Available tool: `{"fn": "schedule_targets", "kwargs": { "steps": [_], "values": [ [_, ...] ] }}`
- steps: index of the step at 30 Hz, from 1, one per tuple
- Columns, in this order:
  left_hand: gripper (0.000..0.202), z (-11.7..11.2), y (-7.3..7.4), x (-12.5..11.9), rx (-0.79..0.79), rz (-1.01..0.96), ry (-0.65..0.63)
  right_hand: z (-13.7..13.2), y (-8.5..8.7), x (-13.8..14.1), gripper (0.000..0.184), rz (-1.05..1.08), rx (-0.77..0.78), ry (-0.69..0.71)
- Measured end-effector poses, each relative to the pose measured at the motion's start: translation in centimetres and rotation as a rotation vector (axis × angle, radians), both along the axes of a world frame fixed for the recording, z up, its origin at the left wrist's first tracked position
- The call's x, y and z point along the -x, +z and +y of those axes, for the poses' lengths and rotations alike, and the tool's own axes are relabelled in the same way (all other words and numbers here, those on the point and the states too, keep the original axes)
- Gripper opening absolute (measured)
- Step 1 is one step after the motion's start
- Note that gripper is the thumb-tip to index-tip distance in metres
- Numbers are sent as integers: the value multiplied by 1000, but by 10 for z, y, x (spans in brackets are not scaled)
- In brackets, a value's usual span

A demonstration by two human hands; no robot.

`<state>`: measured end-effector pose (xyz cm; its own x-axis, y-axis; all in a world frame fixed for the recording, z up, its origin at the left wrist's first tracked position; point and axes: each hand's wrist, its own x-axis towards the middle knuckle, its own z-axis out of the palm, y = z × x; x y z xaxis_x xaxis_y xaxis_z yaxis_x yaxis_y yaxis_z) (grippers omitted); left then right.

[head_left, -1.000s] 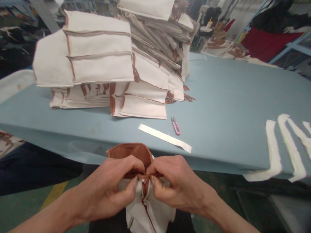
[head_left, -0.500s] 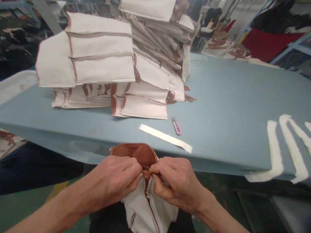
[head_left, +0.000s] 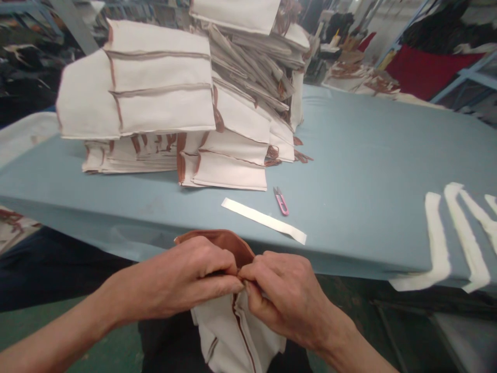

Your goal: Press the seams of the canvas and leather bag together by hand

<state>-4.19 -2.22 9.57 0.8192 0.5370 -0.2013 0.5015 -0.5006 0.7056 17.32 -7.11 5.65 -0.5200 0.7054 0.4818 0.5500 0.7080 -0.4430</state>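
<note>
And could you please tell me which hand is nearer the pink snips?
Right. The right hand is nearly straight below the pink snips in the picture; the left hand is lower left of them, farther away.

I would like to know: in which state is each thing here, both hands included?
Left hand: pinching the cream cloth
Right hand: pinching the same cloth
The cream cloth: creased, held
Pink snips: lying on the table, untouched
White strip: flat, untouched
White strips at right: bent, untouched
Fabric stacks: uneven
</note>
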Motion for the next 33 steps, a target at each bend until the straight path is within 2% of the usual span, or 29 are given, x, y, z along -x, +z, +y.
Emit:
{"fn": "schedule_targets", "kwargs": {
  "steps": [3,5,8,10,12,15,19,21,24,26,29,31,33],
  "values": [
    [30,-2,2,-6,-80,39,-53,-3,9,-7,23,4,127,64],
    [28,-8,-1,-10,-216,56,-49,-2,16,-10,24,2,250,90],
    [23,-20,-15,-16,-484,82,63,5,19,-13,31,-14,391,65],
    [22,-27,-26,-17,-532,39,152,11,14,-13,35,27,478,72],
    [24,-28,-31,-15,-413,-32,192,17,5,-13,39,152,628,136],
    [27,-24,-24,-12,-141,-126,206,21,-6,-11,46,397,833,231],
    [38,-23,-18,-14,179,-312,309,15,-10,2,56,597,855,181],
    [49,-29,-26,-18,312,-464,415,9,-11,11,60,689,850,121],
    [62,-43,-50,-24,485,-666,597,1,-15,22,63,765,854,26],
    [65,-51,-63,-28,603,-742,653,-2,-17,25,63,771,864,0],
    [65,-53,-67,-29,661,-783,662,-1,-17,23,62,743,867,10],
    [61,-48,-58,-26,623,-749,644,1,-14,19,60,699,850,39],
    [51,-41,-45,-22,483,-656,593,5,-7,15,55,635,785,98]
  ]
}}
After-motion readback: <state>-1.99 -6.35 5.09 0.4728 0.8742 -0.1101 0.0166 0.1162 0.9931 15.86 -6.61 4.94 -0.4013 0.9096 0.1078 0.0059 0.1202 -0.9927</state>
